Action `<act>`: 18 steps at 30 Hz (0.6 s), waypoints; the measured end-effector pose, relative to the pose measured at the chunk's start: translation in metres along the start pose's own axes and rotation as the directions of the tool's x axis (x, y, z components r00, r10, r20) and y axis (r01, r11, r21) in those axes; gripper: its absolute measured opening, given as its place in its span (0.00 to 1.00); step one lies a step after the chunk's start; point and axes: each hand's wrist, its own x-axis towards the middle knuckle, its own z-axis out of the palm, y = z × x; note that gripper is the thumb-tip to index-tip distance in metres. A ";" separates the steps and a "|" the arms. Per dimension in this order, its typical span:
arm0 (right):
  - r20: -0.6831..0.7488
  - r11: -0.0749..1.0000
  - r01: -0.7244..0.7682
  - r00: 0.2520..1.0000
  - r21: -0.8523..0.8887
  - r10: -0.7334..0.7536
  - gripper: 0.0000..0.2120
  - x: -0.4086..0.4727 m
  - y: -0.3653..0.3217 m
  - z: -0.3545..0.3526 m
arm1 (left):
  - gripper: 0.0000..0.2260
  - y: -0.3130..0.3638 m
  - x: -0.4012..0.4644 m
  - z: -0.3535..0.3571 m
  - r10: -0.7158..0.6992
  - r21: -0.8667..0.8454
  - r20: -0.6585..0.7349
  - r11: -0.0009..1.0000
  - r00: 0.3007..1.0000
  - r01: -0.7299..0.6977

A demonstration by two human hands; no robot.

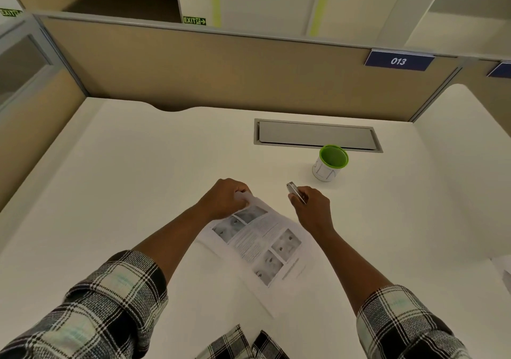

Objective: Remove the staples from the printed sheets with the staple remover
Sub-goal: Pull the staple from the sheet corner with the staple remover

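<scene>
The printed sheets, white pages with grey photos and text, lie slanted on the white desk in front of me. My left hand pinches their far top corner, which is lifted and bent a little. My right hand is just right of that corner, off the paper, and grips a silver metal staple remover whose tip points up and away. No staple can be made out at this size.
A white cup with a green inside stands right of my right hand, in front of a grey cable hatch set into the desk. More white paper shows at the right edge. Beige partition walls enclose the desk.
</scene>
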 end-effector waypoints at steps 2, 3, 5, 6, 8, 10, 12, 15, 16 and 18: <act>0.028 0.996 -0.082 0.996 0.023 0.082 0.08 0.010 0.010 0.004 | 0.06 -0.003 0.004 0.000 -0.005 0.019 0.027 1.000 1.000 0.004; 0.041 0.992 -0.120 0.992 0.026 0.119 0.09 0.014 0.014 0.005 | 0.06 -0.005 0.005 -0.001 -0.010 0.040 0.040 0.999 0.999 0.009; 0.086 0.985 -0.169 0.982 -0.011 0.170 0.07 0.021 0.023 0.009 | 0.07 -0.008 0.006 -0.001 0.000 0.099 0.045 0.995 0.999 -0.005; 0.118 0.983 -0.181 0.976 -0.042 0.185 0.06 0.025 0.028 0.012 | 0.07 -0.009 0.007 -0.001 0.002 0.110 0.037 0.994 0.999 -0.006; 0.164 0.976 -0.205 0.963 -0.080 0.215 0.09 0.031 0.037 0.018 | 0.07 -0.012 0.008 -0.002 -0.007 0.115 0.011 0.993 1.000 0.005; 0.184 0.971 -0.209 0.956 -0.115 0.228 0.14 0.037 0.045 0.024 | 0.06 -0.017 0.010 -0.001 0.006 0.162 0.006 0.987 1.000 -0.007; 0.213 0.963 -0.211 0.946 -0.169 0.245 0.16 0.039 0.048 0.027 | 0.04 -0.023 0.011 0.001 0.037 0.209 -0.037 0.978 0.999 -0.028; 0.227 0.948 -0.262 0.927 -0.181 0.300 0.20 0.041 0.050 0.029 | 0.04 -0.024 0.013 0.004 -0.067 0.086 -0.143 0.993 0.987 0.080; 0.225 0.944 -0.274 0.923 -0.182 0.311 0.20 0.042 0.052 0.031 | 0.07 -0.023 0.013 0.005 -0.115 0.026 -0.151 0.992 0.982 0.120; 0.220 0.939 -0.298 0.917 -0.173 0.331 0.16 0.045 0.055 0.035 | 0.13 -0.022 0.014 0.007 -0.159 -0.045 -0.146 0.987 0.976 0.154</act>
